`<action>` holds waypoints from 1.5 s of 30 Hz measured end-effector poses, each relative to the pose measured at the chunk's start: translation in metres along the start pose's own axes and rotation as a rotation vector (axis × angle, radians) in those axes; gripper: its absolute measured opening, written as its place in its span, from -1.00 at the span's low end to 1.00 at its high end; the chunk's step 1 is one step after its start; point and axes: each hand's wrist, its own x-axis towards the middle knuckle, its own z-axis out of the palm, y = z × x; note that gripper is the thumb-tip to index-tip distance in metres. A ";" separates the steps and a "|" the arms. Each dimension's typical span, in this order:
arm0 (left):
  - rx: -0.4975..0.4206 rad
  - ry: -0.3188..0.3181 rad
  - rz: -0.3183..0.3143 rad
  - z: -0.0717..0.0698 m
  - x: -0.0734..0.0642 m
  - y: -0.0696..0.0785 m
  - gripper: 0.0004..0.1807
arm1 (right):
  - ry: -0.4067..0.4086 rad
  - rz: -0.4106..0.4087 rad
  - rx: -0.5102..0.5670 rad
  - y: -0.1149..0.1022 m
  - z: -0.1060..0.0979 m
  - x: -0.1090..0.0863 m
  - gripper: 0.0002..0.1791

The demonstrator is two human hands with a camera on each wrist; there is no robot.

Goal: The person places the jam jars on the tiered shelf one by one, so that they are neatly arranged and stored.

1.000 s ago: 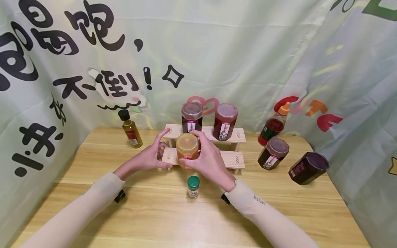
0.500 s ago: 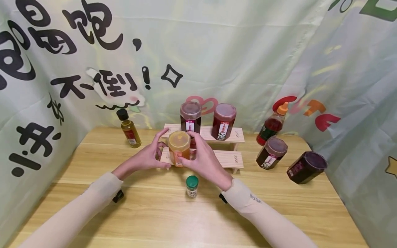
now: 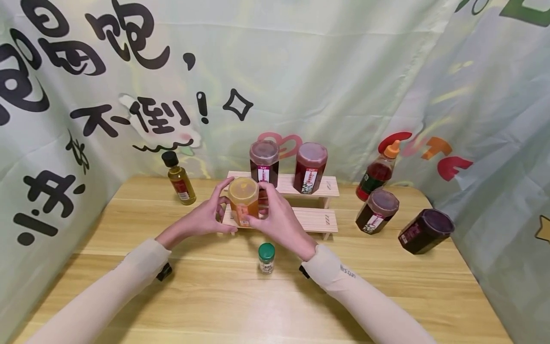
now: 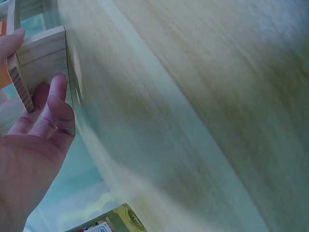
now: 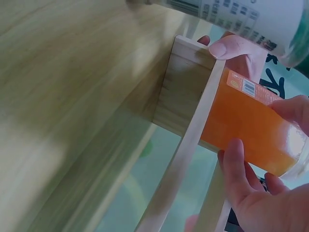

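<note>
My right hand [image 3: 280, 215] grips an amber hexagonal jar [image 3: 244, 203], thumb on its front and fingers round its right side. The jar is upright over the left end of the lower step of a small two-step wooden rack [image 3: 315, 220]. In the right wrist view, the orange jar's [image 5: 246, 128] base meets the step's edge. My left hand [image 3: 204, 215] holds the rack's left end, and in the left wrist view its fingers curl by the wooden end panel [image 4: 46, 58]. Two dark red jars, one left [image 3: 264, 162] and one right [image 3: 310, 167], stand on the upper step.
A green-capped shaker [image 3: 266, 260] stands in front of the rack. At left is a black-capped oil bottle [image 3: 181, 184]. To the right are an orange-tipped sauce bottle [image 3: 377, 174] and two dark jars, one nearer [image 3: 378, 212] and one farther right [image 3: 425, 232]. A printed curtain [image 3: 343, 86] hangs behind.
My right hand has carried the amber jar left and slightly back along the lower step, toward my left hand. The left hand stays at the rack's end.
</note>
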 end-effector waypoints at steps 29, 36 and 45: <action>0.013 0.005 -0.024 0.001 0.001 0.004 0.57 | 0.107 -0.013 -0.130 -0.002 -0.062 -0.052 -0.46; 0.020 0.004 -0.024 0.002 0.000 0.005 0.58 | 0.210 -0.040 -0.121 0.004 -0.100 -0.072 -0.56; 0.023 -0.004 -0.019 0.001 -0.001 0.004 0.56 | 0.417 -0.056 -0.150 0.022 -0.142 -0.089 -0.55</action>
